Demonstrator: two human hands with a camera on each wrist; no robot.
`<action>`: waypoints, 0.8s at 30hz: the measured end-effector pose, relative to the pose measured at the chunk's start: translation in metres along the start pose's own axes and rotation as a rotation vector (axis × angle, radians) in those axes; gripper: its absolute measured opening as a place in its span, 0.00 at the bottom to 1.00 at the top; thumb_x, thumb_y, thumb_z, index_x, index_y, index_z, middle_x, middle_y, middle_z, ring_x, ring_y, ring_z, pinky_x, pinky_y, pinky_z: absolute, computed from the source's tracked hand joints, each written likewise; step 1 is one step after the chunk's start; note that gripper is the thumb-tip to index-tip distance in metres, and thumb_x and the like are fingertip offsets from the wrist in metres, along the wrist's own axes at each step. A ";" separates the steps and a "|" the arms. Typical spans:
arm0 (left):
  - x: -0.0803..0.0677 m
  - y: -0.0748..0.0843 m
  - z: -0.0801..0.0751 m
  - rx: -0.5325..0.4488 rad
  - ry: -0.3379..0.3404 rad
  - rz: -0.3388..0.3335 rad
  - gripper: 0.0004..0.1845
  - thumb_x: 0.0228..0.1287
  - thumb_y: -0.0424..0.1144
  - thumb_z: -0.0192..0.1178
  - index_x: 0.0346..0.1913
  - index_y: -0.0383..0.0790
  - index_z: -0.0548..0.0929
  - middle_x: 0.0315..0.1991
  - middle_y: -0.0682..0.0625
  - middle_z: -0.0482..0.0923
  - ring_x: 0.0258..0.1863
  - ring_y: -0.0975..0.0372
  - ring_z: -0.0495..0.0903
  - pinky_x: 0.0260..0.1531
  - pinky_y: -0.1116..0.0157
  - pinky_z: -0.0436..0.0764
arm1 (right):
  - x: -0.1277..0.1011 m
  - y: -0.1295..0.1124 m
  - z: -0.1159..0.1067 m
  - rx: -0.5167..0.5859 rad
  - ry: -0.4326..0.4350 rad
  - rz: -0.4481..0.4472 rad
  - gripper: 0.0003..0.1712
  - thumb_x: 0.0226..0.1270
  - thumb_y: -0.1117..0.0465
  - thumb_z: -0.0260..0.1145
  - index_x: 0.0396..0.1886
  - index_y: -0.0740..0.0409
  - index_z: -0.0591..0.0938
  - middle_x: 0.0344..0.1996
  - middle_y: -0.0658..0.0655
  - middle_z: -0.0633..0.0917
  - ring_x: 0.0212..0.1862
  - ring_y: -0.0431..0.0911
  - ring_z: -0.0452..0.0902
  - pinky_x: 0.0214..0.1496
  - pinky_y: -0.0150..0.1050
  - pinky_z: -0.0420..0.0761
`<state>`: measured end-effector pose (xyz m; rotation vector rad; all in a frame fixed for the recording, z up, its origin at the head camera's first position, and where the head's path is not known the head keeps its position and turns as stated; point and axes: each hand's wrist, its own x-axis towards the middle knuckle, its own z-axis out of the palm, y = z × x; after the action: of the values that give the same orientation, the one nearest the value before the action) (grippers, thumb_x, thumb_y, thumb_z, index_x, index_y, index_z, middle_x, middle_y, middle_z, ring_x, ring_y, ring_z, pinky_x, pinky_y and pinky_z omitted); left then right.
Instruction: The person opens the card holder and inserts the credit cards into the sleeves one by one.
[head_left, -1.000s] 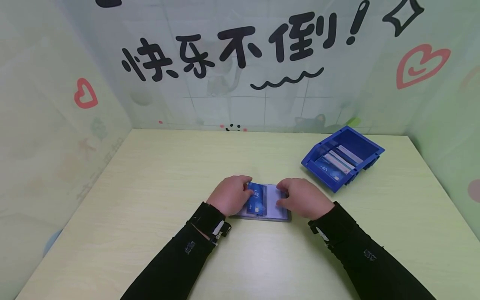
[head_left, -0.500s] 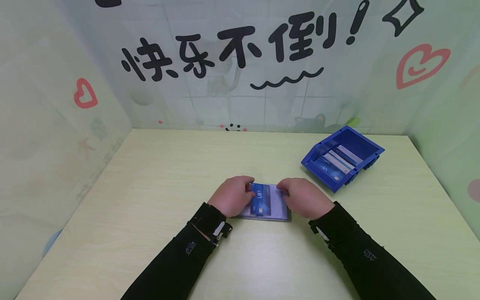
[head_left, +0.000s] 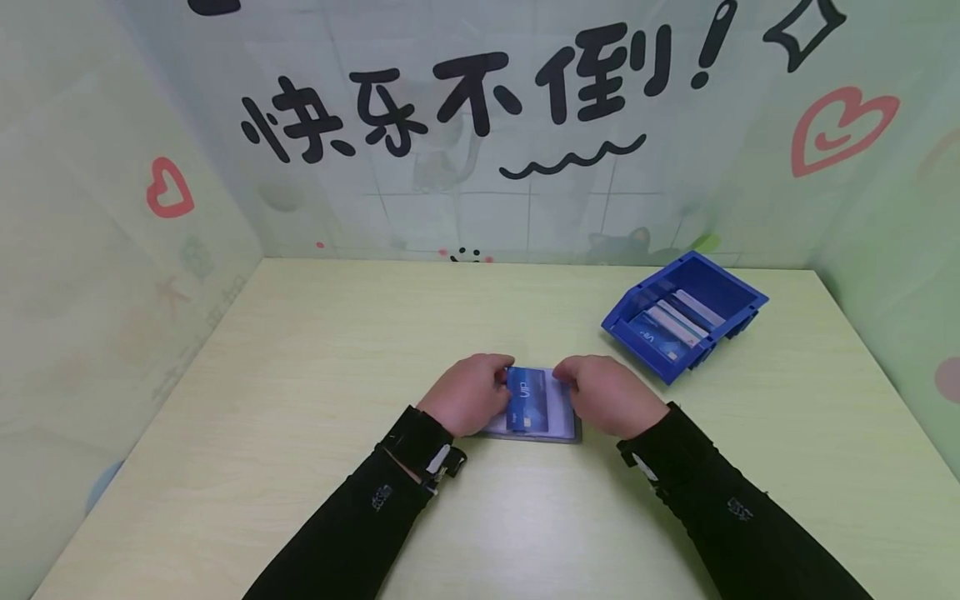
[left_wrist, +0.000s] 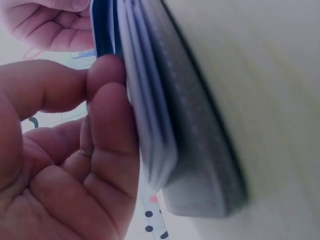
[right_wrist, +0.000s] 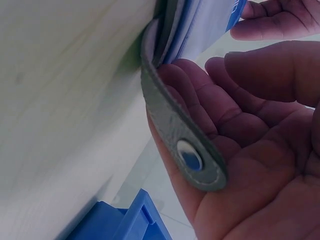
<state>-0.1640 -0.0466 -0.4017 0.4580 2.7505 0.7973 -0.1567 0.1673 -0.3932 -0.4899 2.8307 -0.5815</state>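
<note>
A grey card holder (head_left: pixel 560 427) lies opened flat, its stacked clear sleeves (left_wrist: pixel 145 95) fanned out in the left wrist view. On top of the sleeves is a blue card (head_left: pixel 528 400) with white lettering and a chip. My left hand (head_left: pixel 468 393) pinches this card by its left edge. At the holder's right edge is my right hand (head_left: pixel 609 396), its loosely bent fingers touching the sleeves' edge and its thumb (right_wrist: pixel 265 70) standing apart from them. A strap (right_wrist: pixel 172 120) with a metal snap hangs from the holder across the right hand's fingers.
Behind and to the right, a blue plastic bin (head_left: pixel 686 312) holds several cards (head_left: pixel 660 337). The pale wooden table (head_left: pixel 337 333) is bounded by printed panels at the back and both sides.
My left hand has slid slightly right, carrying the blue card with it across the sleeves. The right thumb has drawn back out of sight in the head view; the right hand otherwise stays put.
</note>
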 end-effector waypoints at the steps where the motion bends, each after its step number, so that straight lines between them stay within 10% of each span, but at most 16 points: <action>1: 0.000 0.000 0.000 0.001 -0.004 0.002 0.25 0.77 0.37 0.58 0.73 0.36 0.76 0.62 0.45 0.83 0.56 0.55 0.80 0.69 0.52 0.77 | 0.000 0.000 0.000 0.000 0.001 -0.001 0.17 0.77 0.68 0.60 0.60 0.65 0.85 0.58 0.63 0.88 0.62 0.56 0.84 0.66 0.53 0.82; 24: -0.002 0.004 0.001 0.021 -0.068 0.062 0.33 0.70 0.31 0.62 0.77 0.36 0.71 0.71 0.41 0.76 0.60 0.56 0.79 0.69 0.55 0.77 | 0.000 0.003 0.002 0.023 0.030 -0.018 0.20 0.78 0.67 0.58 0.64 0.67 0.82 0.61 0.64 0.86 0.64 0.58 0.83 0.67 0.54 0.81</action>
<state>-0.1611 -0.0429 -0.4002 0.5660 2.6965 0.7536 -0.1572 0.1687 -0.3961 -0.5069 2.8474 -0.6294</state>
